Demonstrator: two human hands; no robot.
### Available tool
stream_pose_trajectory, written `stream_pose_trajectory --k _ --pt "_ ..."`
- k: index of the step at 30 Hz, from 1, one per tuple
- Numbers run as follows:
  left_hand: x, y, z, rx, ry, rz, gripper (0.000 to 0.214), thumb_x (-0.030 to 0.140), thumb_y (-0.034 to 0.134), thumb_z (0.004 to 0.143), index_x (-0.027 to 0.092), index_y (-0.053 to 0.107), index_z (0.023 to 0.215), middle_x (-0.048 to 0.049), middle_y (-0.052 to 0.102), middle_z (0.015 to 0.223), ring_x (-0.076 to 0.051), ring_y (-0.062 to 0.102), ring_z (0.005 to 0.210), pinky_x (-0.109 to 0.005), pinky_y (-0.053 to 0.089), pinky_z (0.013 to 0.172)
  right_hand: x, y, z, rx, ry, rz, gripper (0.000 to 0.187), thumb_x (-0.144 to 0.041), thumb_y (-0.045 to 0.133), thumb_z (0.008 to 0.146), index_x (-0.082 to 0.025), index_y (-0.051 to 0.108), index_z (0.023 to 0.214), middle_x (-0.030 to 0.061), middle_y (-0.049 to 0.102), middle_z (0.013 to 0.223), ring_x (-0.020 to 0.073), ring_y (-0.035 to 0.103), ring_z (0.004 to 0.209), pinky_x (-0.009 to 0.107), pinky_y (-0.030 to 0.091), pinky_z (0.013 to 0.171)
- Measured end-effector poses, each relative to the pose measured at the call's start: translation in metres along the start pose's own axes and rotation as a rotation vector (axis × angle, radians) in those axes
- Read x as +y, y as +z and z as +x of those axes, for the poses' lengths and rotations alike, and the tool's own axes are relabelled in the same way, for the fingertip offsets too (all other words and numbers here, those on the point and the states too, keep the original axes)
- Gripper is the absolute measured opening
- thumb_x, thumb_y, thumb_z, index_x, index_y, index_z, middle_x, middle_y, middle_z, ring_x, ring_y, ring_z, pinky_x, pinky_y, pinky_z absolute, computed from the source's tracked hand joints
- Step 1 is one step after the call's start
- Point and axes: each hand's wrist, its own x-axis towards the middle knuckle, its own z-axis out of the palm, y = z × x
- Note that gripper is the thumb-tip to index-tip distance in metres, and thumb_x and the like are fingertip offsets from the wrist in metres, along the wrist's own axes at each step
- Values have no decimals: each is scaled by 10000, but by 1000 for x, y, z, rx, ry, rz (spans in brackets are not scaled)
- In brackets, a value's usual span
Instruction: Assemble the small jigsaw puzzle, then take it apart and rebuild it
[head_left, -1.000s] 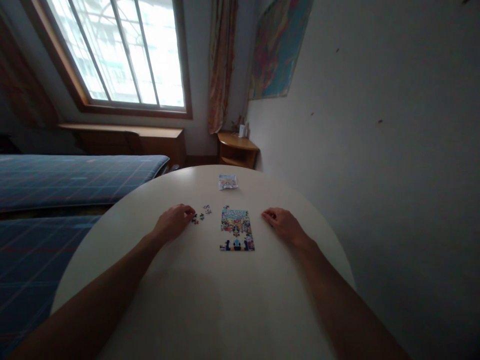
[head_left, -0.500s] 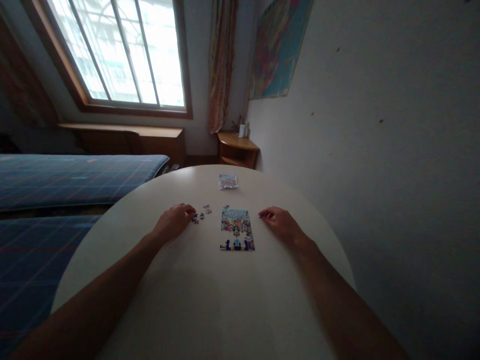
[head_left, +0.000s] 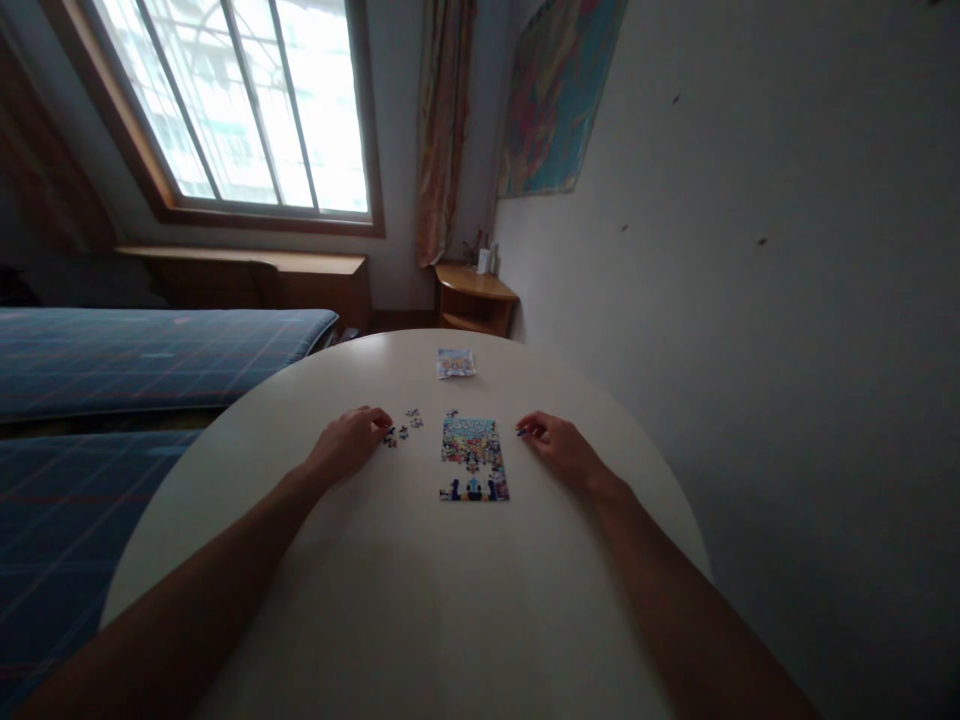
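Observation:
A partly assembled jigsaw puzzle (head_left: 474,440) lies on the white round table (head_left: 420,600), with a gap across its lower left part. To its left are several loose puzzle pieces (head_left: 404,433). My left hand (head_left: 351,440) rests at the near side of these, fingers curled together, its fingertips against the closest pieces; whether one is pinched is hidden. On the right of the puzzle, my right hand (head_left: 559,445) is closed in a pinch, and a small dark blue puzzle piece (head_left: 520,432) shows at its fingertips.
A small printed picture packet (head_left: 456,363) lies farther back on the table. One loose piece (head_left: 452,413) touches or nearly touches the puzzle's top left corner. Beds with plaid covers (head_left: 165,350) stand left, a wall (head_left: 750,330) right, and a corner shelf (head_left: 476,283) behind.
The blue piece at my right fingertips has turned or shifted slightly to the left. My left hand, the puzzle and the loose pieces look the same.

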Motion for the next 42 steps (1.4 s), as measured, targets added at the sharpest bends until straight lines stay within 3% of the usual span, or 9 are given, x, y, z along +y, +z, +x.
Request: stream_pose_trajectory --k 14,18,22,26,30,36,42 --pt "0 2 -1 43 19 -15 241 275 487 900 238 697 1014 -44 700 1067 -197 659 854 -283 452 725 4 3 1 -8 -12 24 266 -215 542 864 -224 702 1076 48 700 886 156 642 757 283 496 731" --pt "16 -1 -4 83 41 -78 235 261 487 892 220 686 1011 -44 714 989 -184 664 810 -277 463 718 -6 4 1 22 -9 55 195 -249 598 844 -215 706 1003 33 708 842 162 654 752 291 502 733" --pt "46 3 -12 108 100 -232 243 326 495 905 216 694 990 -41 733 944 -186 673 811 -289 487 753 -32 9 -2 39 -42 134 184 -266 686 816 -195 684 985 33 733 842 163 686 783 290 509 764" --pt "76 11 -24 72 181 -412 225 343 530 903 221 711 959 -35 748 939 -193 688 852 -311 503 814 -63 22 -7 -2 -99 223 194 -297 738 797 -197 690 956 34 754 866 170 709 799 292 521 771" --pt "93 12 -32 -14 219 -628 180 306 561 886 203 704 920 -37 757 907 -188 699 846 -297 526 802 -79 38 -11 -4 -169 204 210 -367 740 802 -216 699 942 20 749 825 169 704 755 286 517 729" --pt "94 10 -29 -89 160 -771 138 235 600 847 196 715 912 -30 763 909 -179 706 849 -275 538 796 -80 47 -10 67 -268 86 230 -412 758 787 -212 665 852 25 729 788 172 675 758 316 483 789" --pt "89 18 -26 -160 218 -955 206 261 609 834 184 714 994 -38 758 928 -178 700 869 -290 533 821 -80 46 -10 114 -317 12 256 -414 745 800 -201 606 829 26 699 785 173 656 766 317 460 798"
